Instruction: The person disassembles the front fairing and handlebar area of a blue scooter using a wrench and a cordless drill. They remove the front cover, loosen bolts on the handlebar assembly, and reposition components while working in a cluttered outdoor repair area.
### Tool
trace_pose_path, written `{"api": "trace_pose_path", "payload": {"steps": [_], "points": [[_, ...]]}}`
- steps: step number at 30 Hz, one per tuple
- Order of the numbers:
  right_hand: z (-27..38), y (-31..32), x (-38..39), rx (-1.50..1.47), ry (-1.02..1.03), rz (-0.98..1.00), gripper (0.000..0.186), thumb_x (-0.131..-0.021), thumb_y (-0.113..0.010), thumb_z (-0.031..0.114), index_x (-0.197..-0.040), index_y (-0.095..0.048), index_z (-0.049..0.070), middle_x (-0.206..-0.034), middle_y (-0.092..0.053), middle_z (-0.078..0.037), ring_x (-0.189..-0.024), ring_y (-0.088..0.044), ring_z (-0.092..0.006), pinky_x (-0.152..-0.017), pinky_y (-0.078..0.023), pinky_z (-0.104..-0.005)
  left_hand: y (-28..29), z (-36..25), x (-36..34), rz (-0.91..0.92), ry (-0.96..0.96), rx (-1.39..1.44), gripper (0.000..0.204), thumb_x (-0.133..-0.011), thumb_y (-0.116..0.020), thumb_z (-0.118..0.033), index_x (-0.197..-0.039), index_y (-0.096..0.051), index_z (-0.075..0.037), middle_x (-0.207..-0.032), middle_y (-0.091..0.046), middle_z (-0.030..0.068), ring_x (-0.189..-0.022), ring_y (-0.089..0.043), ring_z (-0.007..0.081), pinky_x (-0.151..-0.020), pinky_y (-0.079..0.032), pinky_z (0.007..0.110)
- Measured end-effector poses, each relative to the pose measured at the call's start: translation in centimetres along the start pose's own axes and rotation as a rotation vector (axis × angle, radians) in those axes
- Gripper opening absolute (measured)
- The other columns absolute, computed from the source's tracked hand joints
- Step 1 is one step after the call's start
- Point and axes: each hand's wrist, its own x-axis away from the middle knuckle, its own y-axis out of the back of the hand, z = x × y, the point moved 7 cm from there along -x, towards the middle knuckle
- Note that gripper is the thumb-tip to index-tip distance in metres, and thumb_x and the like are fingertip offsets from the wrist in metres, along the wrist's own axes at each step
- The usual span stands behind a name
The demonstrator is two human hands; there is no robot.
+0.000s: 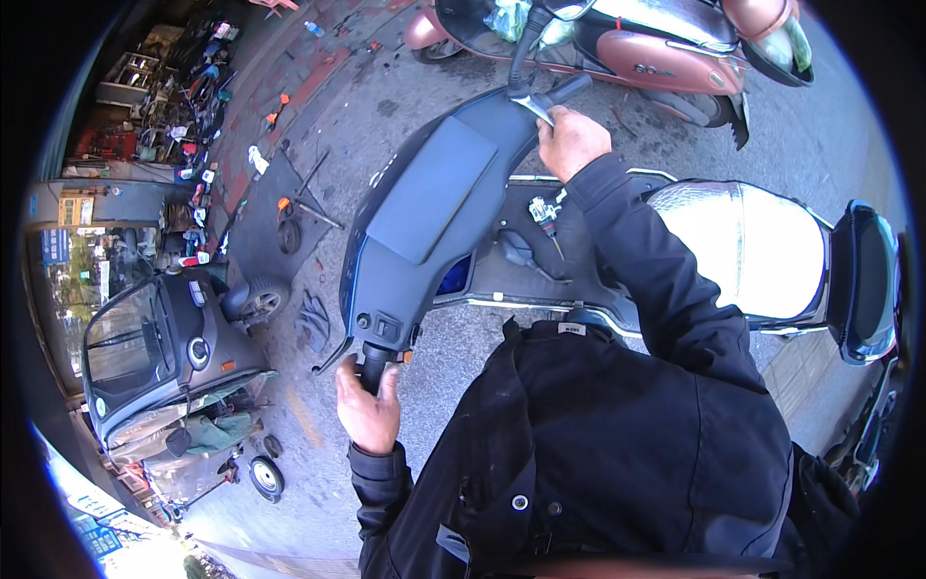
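A scooter's dark grey handlebar cover (386,280) with a flat raised panel (439,188) lies before me, turned aslant. My left hand (369,410) is closed around the black handlebar grip (372,367) at its near end, below the switches. At the far end my right hand (574,143) is closed on the handlebar beside a pale metal piece (533,106); its fingertips are partly hidden. Past it sticks out the other black grip (569,91). On the footboard (502,275) lie a loose mirror (518,249), a screwdriver (553,237) and a small metal-and-white part (542,209).
The scooter's seat (743,246) has a silver cover, with a black backrest (861,280) behind. A pink scooter (666,63) stands beyond. To the left are a dark mat (280,227) with tools, a small enclosed vehicle (174,343), a loose wheel (266,479) and cluttered shelves (125,82).
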Motion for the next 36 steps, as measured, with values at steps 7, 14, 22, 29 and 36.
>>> {"api": "trace_pose_path", "payload": {"steps": [7, 14, 22, 29, 36], "points": [[0.1, -0.8, 0.3, -0.012, -0.114, 0.009, 0.03, -0.093, -0.063, 0.028, -0.09, -0.068, -0.001, -0.081, -0.07, -0.026, -0.082, -0.071, -0.0415, -0.078, -0.057, -0.0495, -1.1, 1.8, -0.3, 0.166, -0.067, -0.168, 0.046, -0.087, -0.079, -0.034, -0.113, -0.056, -0.002, -0.085, -0.069, 0.0229, -0.072, -0.068, 0.0451, -0.061, -0.054, 0.05], [-4.7, -3.6, -0.5, -0.579, -0.367, 0.48, 0.038, -0.099, -0.061, 0.027, -0.099, -0.07, -0.009, -0.074, -0.067, -0.014, -0.066, -0.067, -0.0251, -0.057, -0.053, -0.0393, -1.2, 1.9, -1.1, 0.16, -0.123, -0.227, 0.044, -0.086, -0.079, -0.03, -0.114, -0.057, -0.004, -0.084, -0.068, 0.0223, -0.07, -0.07, 0.0434, -0.06, -0.054, 0.05], [-4.9, -4.9, 4.5, -1.339, -0.822, 0.662, 0.031, -0.105, -0.057, 0.033, -0.099, -0.059, 0.002, -0.071, -0.053, -0.001, -0.055, -0.045, -0.0096, -0.05, -0.04, -0.0283, 0.6, 3.3, -7.7, 0.053, -0.159, -0.442, 0.035, -0.073, -0.083, -0.022, -0.098, -0.062, -0.006, -0.075, -0.07, 0.0189, -0.066, -0.07, 0.0391, -0.062, -0.057, 0.048], [-2.2, -7.1, 7.1, -2.0, -0.979, 0.875, 0.029, -0.104, -0.058, 0.031, -0.09, -0.058, 0.006, -0.07, -0.049, 0.0, -0.054, -0.038, -0.0077, -0.048, -0.029, -0.0232, 0.6, 3.9, -10.5, 0.067, -0.029, -0.63, 0.023, -0.073, -0.077, -0.02, -0.08, -0.06, -0.006, -0.078, -0.069, 0.0178, -0.075, -0.069, 0.0393, -0.068, -0.055, 0.048], [-0.9, -6.9, 7.5, -2.011, -0.944, 1.165, 0.038, -0.101, -0.064, 0.037, -0.083, -0.065, 0.004, -0.073, -0.058, -0.006, -0.054, -0.041, -0.0084, -0.048, -0.032, -0.0236, 0.4, 6.0, -10.3, 0.053, -0.052, -0.686, 0.036, -0.072, -0.078, -0.022, -0.101, -0.069, -0.003, -0.089, -0.072, 0.0215, -0.085, -0.07, 0.0412, -0.077, -0.056, 0.048]]}}
